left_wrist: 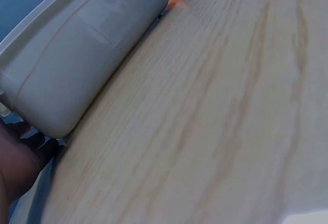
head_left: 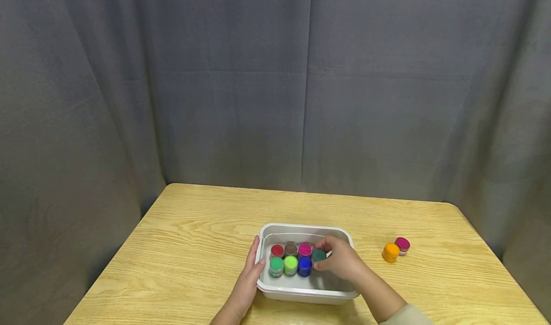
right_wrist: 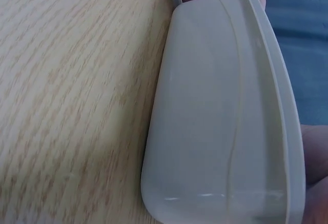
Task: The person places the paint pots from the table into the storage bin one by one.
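From the head camera: a white plastic tub (head_left: 306,231) sits on a light wood worktop (head_left: 193,239), grey curtain (head_left: 275,85) all around behind it. Inside the tub there are little paint pots packed in 2 rows: a red pot (head_left: 277,251), a brown pot (head_left: 291,249) and a pink pot (head_left: 304,250) at the back, then a green pot (head_left: 276,265), a lime pot (head_left: 290,264) and a blue pot (head_left: 304,265) in front. The right hand (head_left: 342,258) is down in the tub with its fingers curled round a dark teal pot (head_left: 318,255), which sits just beside the blue one at the right end of the group. The left hand (head_left: 249,274) lies flat against the tub's left wall, fingers straight, thumb hooked over the rim. Off to the right, well apart from the tub, an orange pot (head_left: 391,252) and a magenta pot (head_left: 402,244) stand touching each other on the worktop.

Left wrist camera: mostly wood grain (left_wrist: 215,111) plus the tub's rounded outer wall (left_wrist: 77,65) at the left. A bit of the hand shows dark at the bottom left, too shadowy to make out much.

Right wrist camera: the tub's outer side (right_wrist: 215,121) from very close, worktop (right_wrist: 72,90) to the left of it. The pots aren't visible here.
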Action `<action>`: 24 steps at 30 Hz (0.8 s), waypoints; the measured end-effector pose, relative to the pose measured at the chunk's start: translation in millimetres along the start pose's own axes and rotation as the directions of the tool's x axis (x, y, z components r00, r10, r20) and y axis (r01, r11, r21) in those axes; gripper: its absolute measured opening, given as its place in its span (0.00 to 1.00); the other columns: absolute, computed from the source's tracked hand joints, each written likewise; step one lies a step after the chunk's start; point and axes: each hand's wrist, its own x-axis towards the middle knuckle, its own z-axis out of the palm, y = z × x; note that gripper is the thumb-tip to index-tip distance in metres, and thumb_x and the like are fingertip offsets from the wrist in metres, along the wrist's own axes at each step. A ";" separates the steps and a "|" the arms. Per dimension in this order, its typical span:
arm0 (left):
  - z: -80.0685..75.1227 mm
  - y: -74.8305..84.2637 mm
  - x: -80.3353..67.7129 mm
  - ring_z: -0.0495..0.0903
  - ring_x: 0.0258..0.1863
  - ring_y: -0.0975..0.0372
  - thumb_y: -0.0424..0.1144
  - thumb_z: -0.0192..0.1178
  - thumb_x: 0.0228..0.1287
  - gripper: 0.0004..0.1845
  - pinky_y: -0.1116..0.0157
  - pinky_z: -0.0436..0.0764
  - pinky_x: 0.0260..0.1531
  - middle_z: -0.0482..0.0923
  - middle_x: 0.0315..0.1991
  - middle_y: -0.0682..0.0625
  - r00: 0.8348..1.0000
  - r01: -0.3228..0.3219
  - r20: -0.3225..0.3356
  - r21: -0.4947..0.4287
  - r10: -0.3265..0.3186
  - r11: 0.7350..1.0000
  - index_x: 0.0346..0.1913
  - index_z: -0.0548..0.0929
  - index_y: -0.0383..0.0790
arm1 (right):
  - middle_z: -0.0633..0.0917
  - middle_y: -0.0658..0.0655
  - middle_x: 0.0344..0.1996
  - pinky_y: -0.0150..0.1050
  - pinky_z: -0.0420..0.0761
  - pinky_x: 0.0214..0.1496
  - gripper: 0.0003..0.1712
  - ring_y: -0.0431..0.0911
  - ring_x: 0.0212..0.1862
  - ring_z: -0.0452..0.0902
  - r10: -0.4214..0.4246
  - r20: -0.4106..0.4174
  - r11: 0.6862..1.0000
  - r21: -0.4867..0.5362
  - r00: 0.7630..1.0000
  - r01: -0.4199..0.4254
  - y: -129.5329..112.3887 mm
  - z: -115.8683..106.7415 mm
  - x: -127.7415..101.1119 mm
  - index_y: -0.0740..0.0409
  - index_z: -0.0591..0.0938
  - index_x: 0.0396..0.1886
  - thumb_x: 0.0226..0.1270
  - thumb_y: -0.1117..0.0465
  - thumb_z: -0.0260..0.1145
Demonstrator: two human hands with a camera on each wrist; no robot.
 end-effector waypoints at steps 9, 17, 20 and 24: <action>0.6 -0.3 0.7 0.37 0.78 0.40 0.42 0.40 0.77 0.32 0.32 0.36 0.70 0.38 0.80 0.42 1.000 0.013 -0.008 0.007 -0.013 1.000 0.79 0.45 0.52 | 0.81 0.53 0.34 0.41 0.75 0.39 0.21 0.47 0.38 0.73 -0.014 0.008 0.993 -0.121 1.000 0.015 -0.6 3.0 1.1 0.58 0.82 0.38 0.42 0.70 0.79; 0.5 0.9 1.2 0.36 0.78 0.41 0.43 0.40 0.78 0.32 0.32 0.36 0.71 0.38 0.80 0.43 1.000 0.021 -0.012 0.001 -0.021 1.000 0.79 0.45 0.52 | 0.81 0.55 0.34 0.46 0.77 0.43 0.21 0.47 0.37 0.74 -0.007 0.021 0.992 -0.126 1.000 0.010 3.7 10.0 4.6 0.59 0.79 0.36 0.41 0.69 0.80; 0.9 1.6 0.4 0.36 0.78 0.41 0.43 0.40 0.78 0.32 0.32 0.35 0.70 0.38 0.80 0.42 1.000 0.023 -0.005 -0.002 -0.023 1.000 0.79 0.45 0.52 | 0.82 0.56 0.36 0.49 0.79 0.46 0.22 0.48 0.40 0.76 0.022 0.024 0.990 -0.142 0.999 -0.018 5.7 12.7 5.7 0.59 0.78 0.36 0.41 0.68 0.80; 1.0 1.5 0.7 0.35 0.78 0.41 0.43 0.40 0.77 0.32 0.32 0.35 0.71 0.38 0.80 0.42 1.000 0.024 -0.002 -0.005 -0.024 1.000 0.79 0.45 0.51 | 0.82 0.57 0.38 0.51 0.80 0.48 0.23 0.49 0.41 0.76 0.052 0.030 0.985 -0.168 0.998 -0.046 7.9 15.3 6.5 0.59 0.76 0.36 0.42 0.68 0.80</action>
